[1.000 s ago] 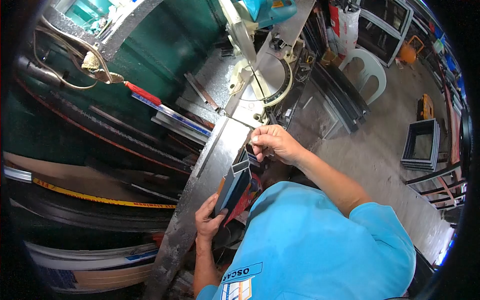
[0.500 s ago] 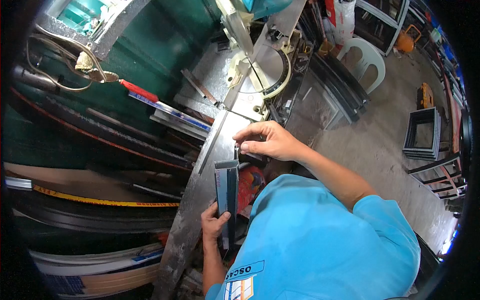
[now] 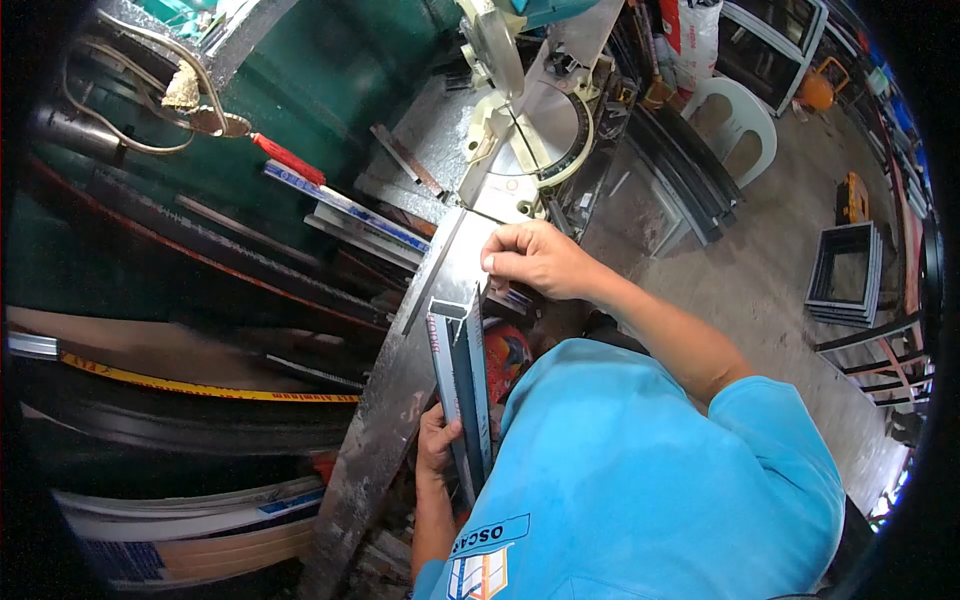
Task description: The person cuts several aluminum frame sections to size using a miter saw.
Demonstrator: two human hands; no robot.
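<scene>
A grey metal profile with an open channel along it stands out over the metal bench edge, its cut end facing up. Low on its side, my left hand is wrapped round it, thumb on the near face. My right hand is closed in a pinch just above the profile's upper end; what its fingertips hold, if anything, is too small to name. Beyond both hands is a mitre saw with its blade raised.
Long profiles lie on racks at the left. A yellow strip lies among them. On the right are a white plastic chair, dark profiles and stacked frames on the floor. A red-handled tool is at the upper left.
The profile has turned, so its open channel now shows. My right hand has moved slightly up and its fingers have drawn closer together. My left hand has shifted a little right.
</scene>
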